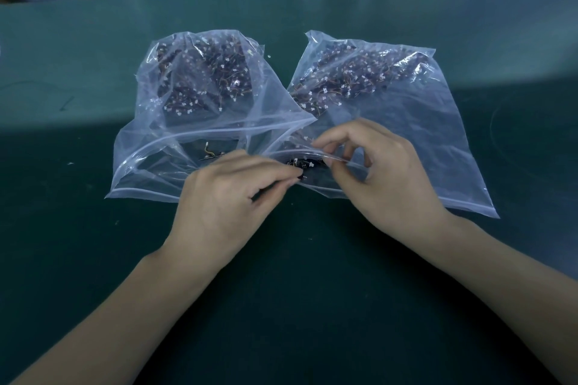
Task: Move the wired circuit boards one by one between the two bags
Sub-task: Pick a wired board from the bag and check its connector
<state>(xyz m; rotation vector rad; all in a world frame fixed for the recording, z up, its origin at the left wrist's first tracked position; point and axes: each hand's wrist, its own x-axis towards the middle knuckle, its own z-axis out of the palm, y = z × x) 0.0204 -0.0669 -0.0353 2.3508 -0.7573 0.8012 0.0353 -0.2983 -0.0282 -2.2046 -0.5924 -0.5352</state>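
Lying flat on a matte dark green table (93, 259): two clear, glossy, creased plastic zip bags, side by side, mouths toward the viewer.

Left bag (150, 166), beyond and to the left of the left hand: thin crinkled film, ribbed zip strip gaping open in a wide arc. Packed at its far end with a dense heap of small dark wired circuit boards (203, 78), white connectors and thin orange-brown leads showing through. One loose board (210, 155) with a curled wire just inside the mouth, immediately beyond the left knuckles.

Left hand (225, 197): fingers curled, thumb and forefinger pinching a small dark circuit board (301, 172) at the mouth of the right bag, between the two hands.

Right hand (384, 172): thumb and forefinger pinching the upper lip of the right bag (438, 141), holding it raised; remaining fingers loosely curled. A few further dark boards with white connectors just under that lifted lip, touching the pinched one or nearly so; cannot tell which.

Right bag beyond the right hand: same film, flatter, boards (359, 75) spread in a band across its far end.

No legible brand, label or writing on bags or boards.
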